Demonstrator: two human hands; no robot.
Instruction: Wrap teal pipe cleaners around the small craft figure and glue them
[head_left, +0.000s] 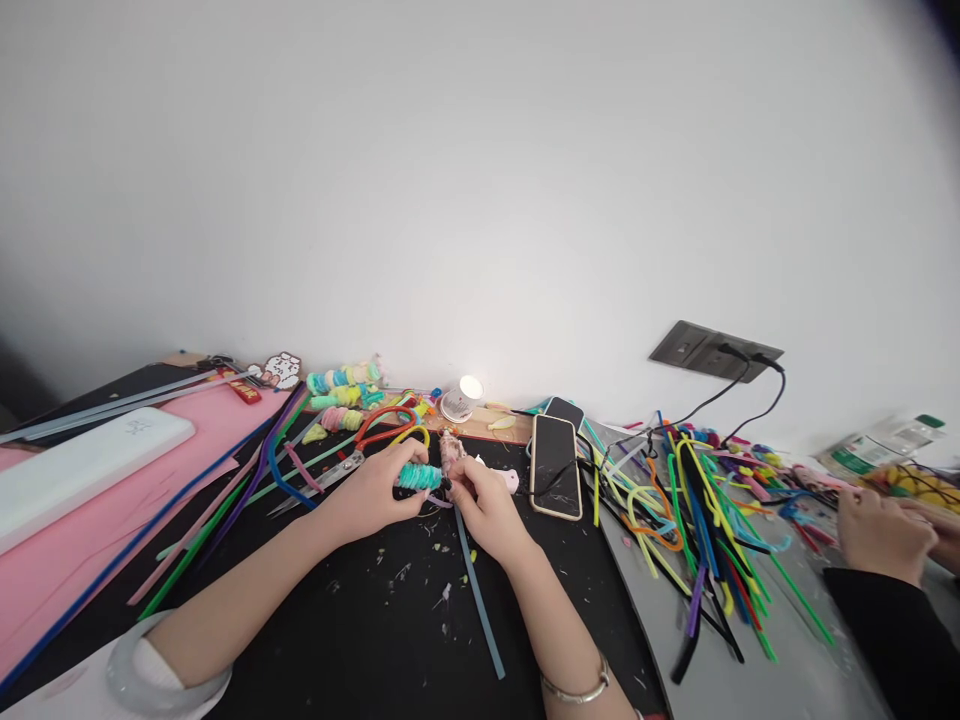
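My left hand (373,490) is closed around a teal coil of pipe cleaner (418,477), holding it over the black mat (360,600). My right hand (484,505) pinches the coil's right end, where a thin purple strand (441,502) hangs. A grey-blue pipe cleaner (478,600) runs from under my right hand down the mat toward me. A small pink wrapped piece (450,450) stands just behind the two hands.
Scissors (322,480) lie left of my left hand. Two phones (556,462) rest to the right. A heap of coloured pipe cleaners (697,510) covers the grey surface. Another person's hands (885,535) work at far right. Pink paper (90,540) and a white case (82,465) lie left.
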